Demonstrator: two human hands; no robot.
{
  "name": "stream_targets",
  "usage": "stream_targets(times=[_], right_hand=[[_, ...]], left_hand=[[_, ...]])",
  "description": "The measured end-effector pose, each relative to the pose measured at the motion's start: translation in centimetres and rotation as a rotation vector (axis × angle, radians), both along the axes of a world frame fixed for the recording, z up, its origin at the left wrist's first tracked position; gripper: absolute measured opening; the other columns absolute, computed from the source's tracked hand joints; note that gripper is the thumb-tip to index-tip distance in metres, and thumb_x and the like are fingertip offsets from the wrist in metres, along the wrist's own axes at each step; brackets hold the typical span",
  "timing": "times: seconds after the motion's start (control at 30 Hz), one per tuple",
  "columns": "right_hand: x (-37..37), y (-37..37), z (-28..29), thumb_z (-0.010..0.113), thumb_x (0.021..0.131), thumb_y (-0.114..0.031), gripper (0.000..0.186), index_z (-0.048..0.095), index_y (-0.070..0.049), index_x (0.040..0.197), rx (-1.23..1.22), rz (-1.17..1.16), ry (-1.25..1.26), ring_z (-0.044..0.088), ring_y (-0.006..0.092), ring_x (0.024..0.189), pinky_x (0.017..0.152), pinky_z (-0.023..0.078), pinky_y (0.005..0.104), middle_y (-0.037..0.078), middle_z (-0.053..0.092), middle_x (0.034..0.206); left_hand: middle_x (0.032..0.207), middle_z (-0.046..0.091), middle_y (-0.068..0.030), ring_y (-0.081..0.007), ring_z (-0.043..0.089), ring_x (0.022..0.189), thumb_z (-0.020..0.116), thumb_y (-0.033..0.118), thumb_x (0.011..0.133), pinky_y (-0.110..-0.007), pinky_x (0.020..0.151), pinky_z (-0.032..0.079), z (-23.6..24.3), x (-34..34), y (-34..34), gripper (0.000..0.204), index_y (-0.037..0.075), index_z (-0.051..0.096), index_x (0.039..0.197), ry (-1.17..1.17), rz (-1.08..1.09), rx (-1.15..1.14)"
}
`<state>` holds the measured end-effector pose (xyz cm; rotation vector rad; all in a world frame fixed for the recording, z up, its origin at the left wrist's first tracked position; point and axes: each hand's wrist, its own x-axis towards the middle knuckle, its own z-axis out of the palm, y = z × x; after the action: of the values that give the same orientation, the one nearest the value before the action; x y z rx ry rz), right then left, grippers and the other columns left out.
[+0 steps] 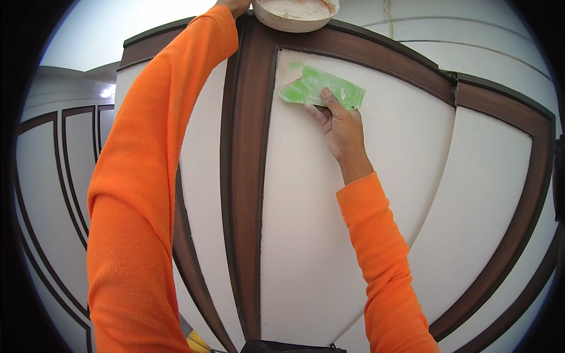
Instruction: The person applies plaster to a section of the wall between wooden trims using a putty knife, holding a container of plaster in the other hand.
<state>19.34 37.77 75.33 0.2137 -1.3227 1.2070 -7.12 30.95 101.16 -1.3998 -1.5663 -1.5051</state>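
The right hand [340, 130] is gripping a green plastic scraper [322, 89], fingers closed on its lower edge, and pressing it flat against the white panel [306, 235] near the panel's upper left corner, beside the dark brown trim [244, 194]. The left hand [234, 6] is holding a putty-smeared white bowl [294, 15] at the top edge; its grip is mostly out of frame, so I cannot tell how it is closed

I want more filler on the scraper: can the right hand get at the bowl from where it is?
Probably yes: the right hand holds the green scraper just below the bowl, with only bare panel and brown trim between.
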Motion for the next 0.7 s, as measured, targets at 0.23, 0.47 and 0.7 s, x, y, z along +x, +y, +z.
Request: stream_targets(times=[0.23,0.47,0.7], right_hand=[[-1.2,-0.5,1.5,0.069,0.097,-0.011,0.024,0.063,0.008,0.110,0.063,-0.263,-0.055,0.071,0.0222,0.091,0.083,0.065,0.0349,0.017,0.067,0.106],[0.3,1.7,3.0,0.069,0.095,-0.018,0.027,0.068,0.008,0.092,0.394,-1.065,-0.117,0.067,0.0160,0.056,0.057,0.055,0.0294,0.012,0.072,0.072],[2.0,-4.4,0.7,0.067,0.094,-0.011,0.020,0.070,0.003,0.108,0.406,-0.984,-0.091,0.071,0.0351,0.082,0.080,0.055,0.0401,0.018,0.075,0.091]], left_hand=[[0.150,0.051,-0.0300,-0.0426,0.044,0.144,0.031,0.061,0.107,-0.045,0.120,0.030,-0.7,0.3,-0.1,0.080,-0.006,0.058,0.140,-0.025,-0.084,0.043],[0.154,0.046,-0.0286,-0.0415,0.039,0.148,0.033,0.062,0.106,-0.045,0.122,0.028,-2.3,2.8,-0.4,0.081,-0.005,0.051,0.147,-0.078,-0.148,0.038],[0.154,0.047,-0.0286,-0.0411,0.039,0.148,0.034,0.062,0.106,-0.045,0.122,0.028,-1.0,-0.8,-0.7,0.080,-0.005,0.052,0.147,-0.050,-0.134,0.053]])
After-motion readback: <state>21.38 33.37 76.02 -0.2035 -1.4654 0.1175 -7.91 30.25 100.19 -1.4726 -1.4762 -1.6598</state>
